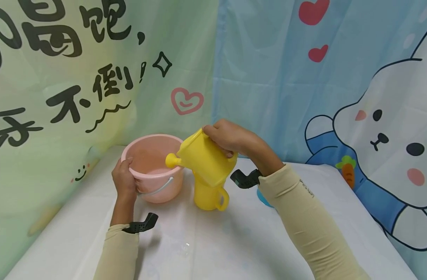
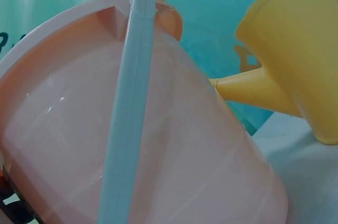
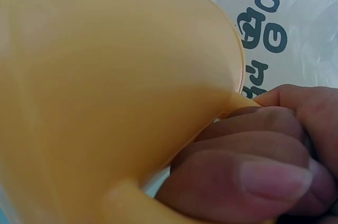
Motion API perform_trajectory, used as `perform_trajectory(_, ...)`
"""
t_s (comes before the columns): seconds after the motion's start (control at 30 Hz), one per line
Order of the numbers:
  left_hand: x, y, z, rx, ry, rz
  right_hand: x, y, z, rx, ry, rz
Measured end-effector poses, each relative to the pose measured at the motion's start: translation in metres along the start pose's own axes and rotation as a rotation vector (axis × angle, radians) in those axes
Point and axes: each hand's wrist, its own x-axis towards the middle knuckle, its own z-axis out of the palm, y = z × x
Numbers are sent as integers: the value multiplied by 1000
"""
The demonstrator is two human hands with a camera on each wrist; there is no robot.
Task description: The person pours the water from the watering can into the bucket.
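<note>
My left hand [image 1: 125, 177] grips the rim of a pink bucket [image 1: 161, 190] with its thumb over the edge. The bucket's grey-blue handle [image 2: 127, 113] hangs down its side. My right hand [image 1: 230, 136] grips the handle of a yellow watering can [image 1: 210, 159], fingers curled round it in the right wrist view. That can is tilted toward the bucket, its round spout head [image 1: 172, 160] at the bucket's near right rim. Below it a second yellow watering can [image 1: 204, 196] stands upright on the table, its top hidden by the held one; its spout [image 2: 253, 91] points at the bucket.
A white cloth covers the table [image 1: 199, 249]. A blue object [image 1: 264, 198] shows partly behind my right sleeve. Printed curtains [image 1: 255, 97] hang close behind the table and along its left side. Small clear drops [image 1: 187, 245] lie on the cloth in front.
</note>
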Motion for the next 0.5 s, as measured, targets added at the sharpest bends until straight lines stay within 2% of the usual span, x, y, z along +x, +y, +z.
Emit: perform_trajectory(0.5,-1,1,0,-3,0,-2,2,-5,1,-77,4,3)
